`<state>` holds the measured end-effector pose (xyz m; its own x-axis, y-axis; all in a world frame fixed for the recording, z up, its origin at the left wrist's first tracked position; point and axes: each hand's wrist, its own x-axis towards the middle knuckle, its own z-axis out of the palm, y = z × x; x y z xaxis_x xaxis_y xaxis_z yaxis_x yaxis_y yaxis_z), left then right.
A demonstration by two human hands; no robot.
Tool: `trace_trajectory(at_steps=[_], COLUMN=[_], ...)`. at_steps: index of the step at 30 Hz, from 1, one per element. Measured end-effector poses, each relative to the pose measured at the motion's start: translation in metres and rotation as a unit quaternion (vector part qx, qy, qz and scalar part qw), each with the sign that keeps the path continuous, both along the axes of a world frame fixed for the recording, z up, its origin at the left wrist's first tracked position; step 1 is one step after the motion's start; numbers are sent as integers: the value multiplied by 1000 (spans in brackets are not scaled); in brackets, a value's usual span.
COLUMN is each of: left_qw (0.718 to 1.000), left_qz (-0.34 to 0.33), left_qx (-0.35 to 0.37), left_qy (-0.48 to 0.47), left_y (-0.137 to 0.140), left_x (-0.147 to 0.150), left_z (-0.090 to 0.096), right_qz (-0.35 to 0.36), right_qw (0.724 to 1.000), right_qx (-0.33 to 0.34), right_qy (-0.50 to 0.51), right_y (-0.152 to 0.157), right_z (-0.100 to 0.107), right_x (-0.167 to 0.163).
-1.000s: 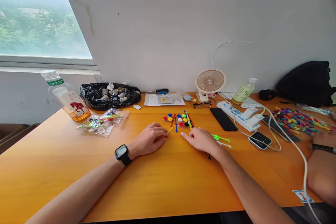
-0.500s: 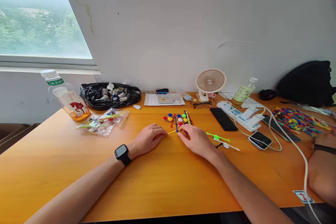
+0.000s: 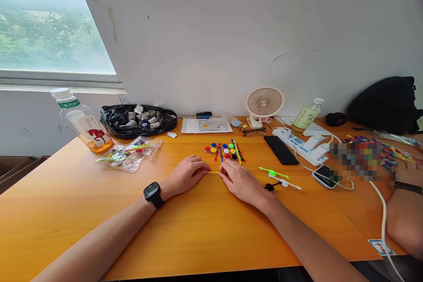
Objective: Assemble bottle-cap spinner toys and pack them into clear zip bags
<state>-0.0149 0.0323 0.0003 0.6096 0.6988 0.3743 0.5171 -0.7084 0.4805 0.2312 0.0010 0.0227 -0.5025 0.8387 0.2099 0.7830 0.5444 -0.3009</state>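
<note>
Glossy tabletop [image 3: 185, 229]: left grip [image 3: 191, 172] and right grip [image 3: 241, 180] pinch a slim yellow arrow [image 3: 214, 172].

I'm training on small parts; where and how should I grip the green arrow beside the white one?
Probably pinch the green arrow by its round hub, from above: it lies low, hub wider than shaft, with the white arrow close on its near side.

yellow arrow [image 3: 214, 172]: ends hidden by left hand [image 3: 192, 171], right hand [image 3: 238, 180] | blue arrow [image 3: 221, 156]: near end behind right hand | co-worker's arm [image 3: 405, 216]: cut by right edge | pile [image 3: 391, 154]: partly pixelated
</note>
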Motion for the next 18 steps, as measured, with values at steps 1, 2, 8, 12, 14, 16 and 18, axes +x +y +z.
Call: trace_trajectory(at_steps=[1,2,8,12,14,16,18], left_qw=[1000,1000,1000,1000,1000,999,999], left_qz=[-5,-10,-13,-9,-16,-26,-33], left_qx=[-3,-7,-10,-13,-18,-20,-20], left_qy=[-1,-3,-4,6,5,5,3], left_y=[1,1,3,2,2,1,1], left_x=[0,0,-1,0,0,0,0], left_z=[-1,-1,-4,-3,-2,-1,-1], right_qz=[-4,-7,-19,-19,-19,-18,-19], right_qw=[1000,1000,999,999,999,1000,1000], right_qx=[-1,-4,-23,-17,-16,-12,-9], right_qy=[-2,-5,-32,-35,-27,-20,-20], right_y=[0,0,1,0,0,-1,-1], right_z=[1,1,0,-1,-2,-1,-1], right_x=[0,1,2,3,3,2,2])
